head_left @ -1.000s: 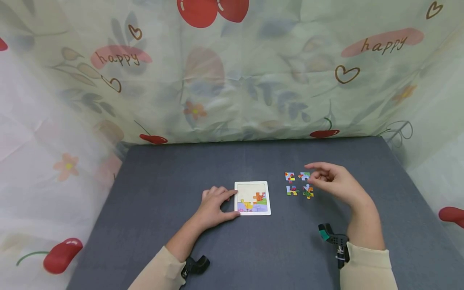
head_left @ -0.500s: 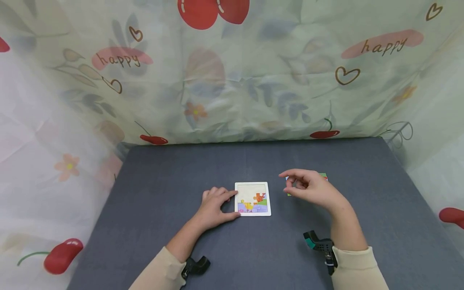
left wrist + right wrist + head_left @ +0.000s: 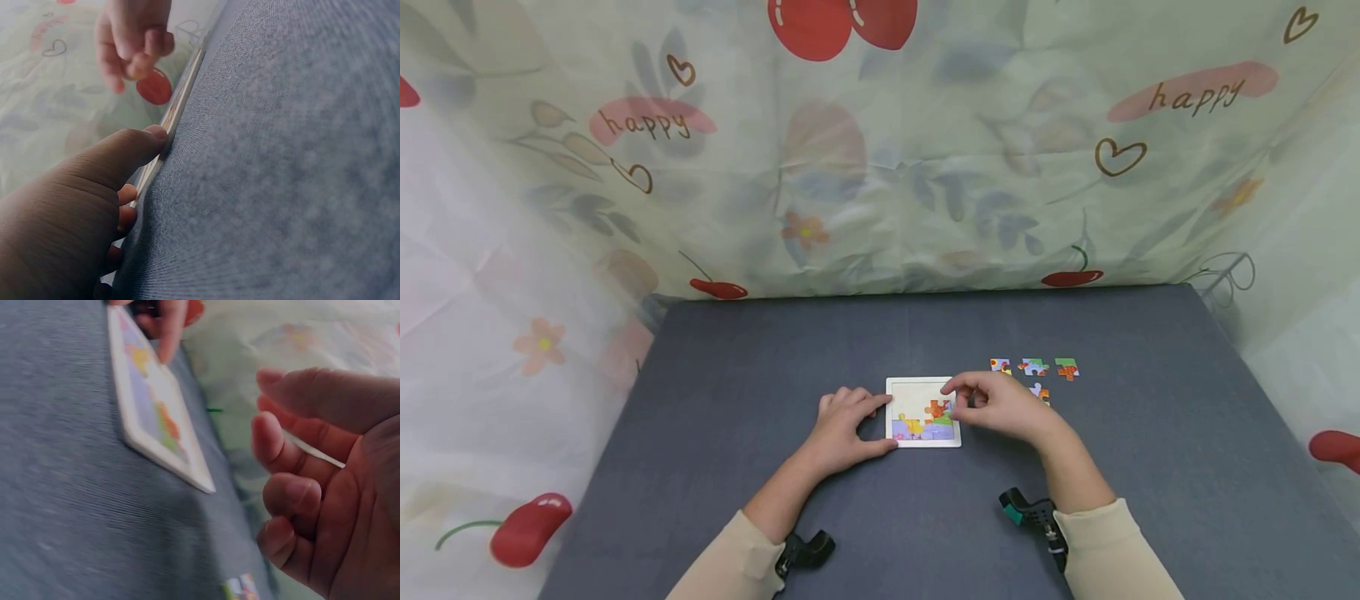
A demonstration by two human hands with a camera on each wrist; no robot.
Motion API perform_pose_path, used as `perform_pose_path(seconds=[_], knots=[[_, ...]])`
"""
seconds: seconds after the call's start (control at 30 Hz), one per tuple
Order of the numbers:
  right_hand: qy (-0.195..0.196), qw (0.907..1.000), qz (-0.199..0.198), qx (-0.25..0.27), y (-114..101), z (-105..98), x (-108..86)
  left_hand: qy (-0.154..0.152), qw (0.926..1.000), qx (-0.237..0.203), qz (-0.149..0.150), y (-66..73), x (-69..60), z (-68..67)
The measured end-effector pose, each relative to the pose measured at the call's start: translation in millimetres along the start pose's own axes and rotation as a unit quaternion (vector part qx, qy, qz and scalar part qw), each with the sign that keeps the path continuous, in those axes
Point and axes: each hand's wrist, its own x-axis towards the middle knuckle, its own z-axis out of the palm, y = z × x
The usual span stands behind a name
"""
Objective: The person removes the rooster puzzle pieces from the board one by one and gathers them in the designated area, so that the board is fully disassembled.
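A small white puzzle frame (image 3: 921,382) lies flat near the table's middle, its lower part and right side filled with colourful jigsaw pieces. My left hand (image 3: 844,425) rests beside it, index finger and thumb touching its left edge and lower left corner. My right hand (image 3: 1000,404) hovers at the frame's right edge, thumb and index tips apart in the head view. No piece shows between them. In the right wrist view the right hand's other fingers are loosely bent. Loose jigsaw pieces (image 3: 1067,368) lie to the right, some partly hidden behind the right hand.
A dark grey cloth covers the table (image 3: 760,350). Behind it hangs a printed curtain (image 3: 880,183) with cherries, hearts and lettering. Black wrist mounts (image 3: 808,550) sit on both wrists near the beige sleeves (image 3: 1112,542).
My right hand has moved left from above the loose pieces to the puzzle frame's right edge, uncovering the far right piece. My left hand stays at the frame.
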Motion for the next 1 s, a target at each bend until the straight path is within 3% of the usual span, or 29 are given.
perform_pose_path(seconds=[0.43, 0.67, 1.0], knots=[[0.045, 0.9908, 0.056, -0.114, 18, 24, 14.1, -0.003, 1.0, 0.002, 0.002, -0.9, 0.4, 0.8], [0.059, 0.987, 0.081, -0.125, 17, 27, 16.5, 0.001, 1.0, 0.003, 0.002, -0.7, 0.4, -0.3], [0.071, 0.9881, 0.058, -0.123, 13, 26, 17.1, 0.006, 1.0, -0.001, 0.006, -2.0, -0.2, 1.2]])
